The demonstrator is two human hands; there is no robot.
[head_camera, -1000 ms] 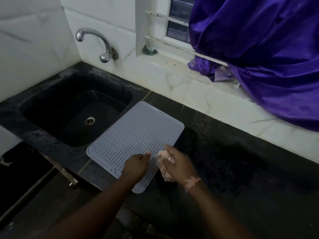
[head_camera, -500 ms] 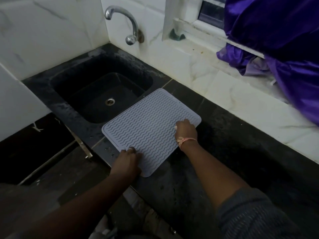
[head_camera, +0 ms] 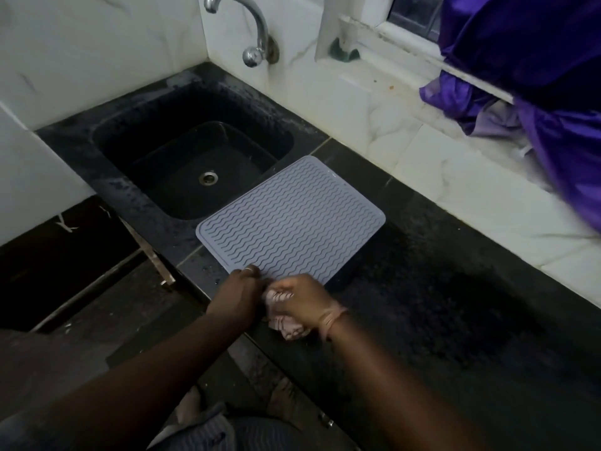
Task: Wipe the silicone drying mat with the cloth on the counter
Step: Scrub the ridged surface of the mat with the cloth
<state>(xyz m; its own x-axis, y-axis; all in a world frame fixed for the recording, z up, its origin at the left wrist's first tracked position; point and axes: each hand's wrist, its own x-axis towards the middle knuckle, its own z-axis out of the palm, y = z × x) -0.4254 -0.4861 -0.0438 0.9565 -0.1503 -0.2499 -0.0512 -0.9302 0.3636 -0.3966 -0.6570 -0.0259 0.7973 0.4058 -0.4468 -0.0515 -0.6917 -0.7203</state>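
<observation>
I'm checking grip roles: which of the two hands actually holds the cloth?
The right hand, the one with the wristband, is closed on the cloth; the left hand only presses the mat's near edge.

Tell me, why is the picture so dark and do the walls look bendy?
Head view: dim light leaves the counter and sink nearly black, while the mat and tiled wall stay pale; the wide lens bows straight edges; the hands with the cloth are slightly blurred.
</observation>
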